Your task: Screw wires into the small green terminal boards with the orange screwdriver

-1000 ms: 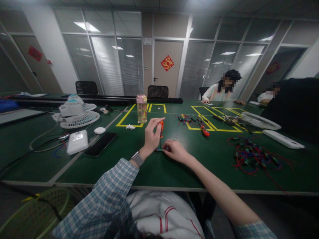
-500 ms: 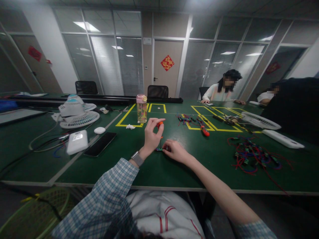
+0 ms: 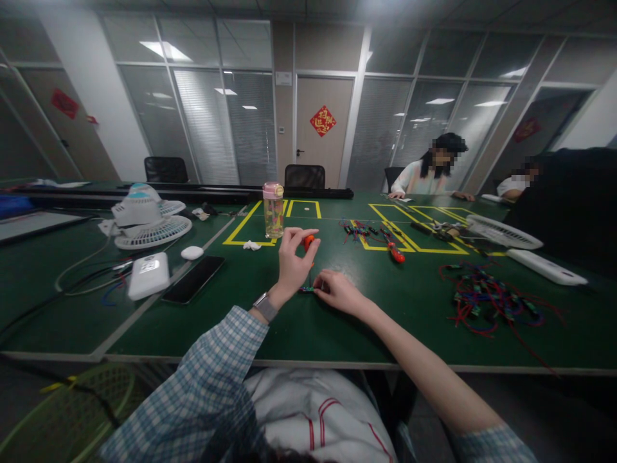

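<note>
My left hand is closed around the red-orange handle of a small screwdriver, held upright with its thin shaft pointing down. Below the shaft, a small green circuit board lies on the table. My right hand pinches the right end of this board between thumb and fingers, its wrist low over the tabletop. The screwdriver's tip meets the board area, but the exact contact point is too small to make out.
Right of me lies a tangled pile of wired boards. Farther back are a smaller wired bunch and a red screwdriver. A bottle, a black phone, a white power bank and a fan stand or lie leftward. A person sits opposite.
The fingers of my left hand have shifted slightly on the screwdriver handle. My right hand stays on the board. The whole view has moved a little.
</note>
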